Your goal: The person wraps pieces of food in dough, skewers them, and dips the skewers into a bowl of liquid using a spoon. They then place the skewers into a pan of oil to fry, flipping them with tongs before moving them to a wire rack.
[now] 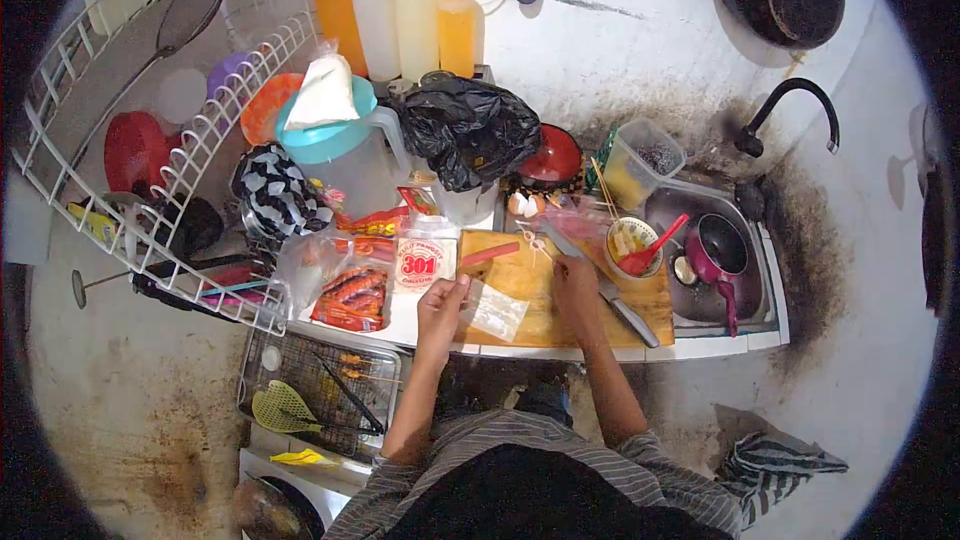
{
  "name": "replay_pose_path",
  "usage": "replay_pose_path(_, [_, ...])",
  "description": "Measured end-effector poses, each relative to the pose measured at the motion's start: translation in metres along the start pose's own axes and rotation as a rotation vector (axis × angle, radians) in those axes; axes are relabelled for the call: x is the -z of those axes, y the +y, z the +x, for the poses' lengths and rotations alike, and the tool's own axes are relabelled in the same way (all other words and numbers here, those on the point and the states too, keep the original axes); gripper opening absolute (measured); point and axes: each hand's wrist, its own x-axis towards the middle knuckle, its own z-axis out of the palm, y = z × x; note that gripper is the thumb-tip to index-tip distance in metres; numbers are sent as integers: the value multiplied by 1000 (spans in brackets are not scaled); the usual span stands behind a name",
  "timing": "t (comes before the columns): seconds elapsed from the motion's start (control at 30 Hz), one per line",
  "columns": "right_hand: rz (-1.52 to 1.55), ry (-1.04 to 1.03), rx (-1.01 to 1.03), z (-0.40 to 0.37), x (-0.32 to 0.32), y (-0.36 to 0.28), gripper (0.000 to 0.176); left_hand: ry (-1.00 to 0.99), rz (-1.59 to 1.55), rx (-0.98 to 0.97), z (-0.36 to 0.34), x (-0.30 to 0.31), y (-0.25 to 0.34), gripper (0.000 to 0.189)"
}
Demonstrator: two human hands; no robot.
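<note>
My left hand [440,318] is closed, pinching a small clear plastic packet [498,313] by its left end above the front of the wooden cutting board [485,285]. Over the board's right half is my right hand [577,295], its fingers drawn together; what they hold, if anything, I cannot make out. A thin white looped strand [534,246] shows just beyond those fingertips. Partly behind the right hand, a knife [628,318] lies diagonally, handle toward me. A flat reddish strip [490,254] rests on the board's far left part.
Left of the board are a white packet marked 301 [418,265] and a sausage pack [350,298]. On the right stand a bowl with a red spoon [640,258] and a sink [760,315] holding a pink-handled pan [720,250]. Behind are a black bag [465,130] and jug [345,165].
</note>
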Motion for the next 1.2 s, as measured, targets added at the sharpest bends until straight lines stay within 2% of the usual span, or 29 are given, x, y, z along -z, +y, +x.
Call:
replay_pose_path(0.07, [-232,-10,34,0,4,-9,15,28,79,-3,2,1,-3,19])
replay_pose_path(0.13, [-212,13,29,1,9,-11,14,50,159,0,5,0,-5,21])
replay_pose_path(0.23, [-225,56,48,-5,31,-17,11,-32,233,-64,10,-5,-10,19])
replay_pose_path(0.3, [-255,75,75,-8,41,-9,10,-27,591,-292,16,-12,-10,14])
replay_pose_path(0.33, [-241,89,89,-12,45,3,11,-30,590,-289,21,-15,-10,14])
replay_pose_path(0.4, [-233,100,101,-23,50,19,13,-183,748,-564,32,-21,-8,11])
replay_pose_path(0.47, [-313,215,133,-36,54,30,19,-208,769,-554,44,-30,-5,11])
replay_pose_path(0.53, [-324,178,103,-45,69,23,23,-281,873,-592,59,-34,-11,14])
replay_pose_path(0.6, [-332,150,69,-52,76,24,27,-277,914,-645,70,-37,-18,17])
replay_pose_path(0.67, [-397,76,19,-59,77,31,31,-207,1090,-793,77,-38,-25,19])
replay_pose_path(0.7, [-398,78,14,-61,77,33,31,-232,1161,-765,79,-36,-28,22])
replay_pose_path(0.83, [-511,115,-21,-68,68,42,33,-248,1230,-775,84,-35,-32,21])
replay_pose_path(0.9, [-599,136,-26,-71,68,48,31,-241,1128,-796,79,-38,-32,20])
replay_pose_path(0.97, [-622,25,-6,-70,69,53,27,-217,1103,-804,72,-41,-31,17])
replay_pose_path(1.1, [-647,-59,1,-75,90,26,25,-175,1115,-820,70,-35,-39,17])
replay_pose_path(1.2, [-528,-110,-43,-84,108,-4,24,-163,1083,-851,69,-35,-39,16])
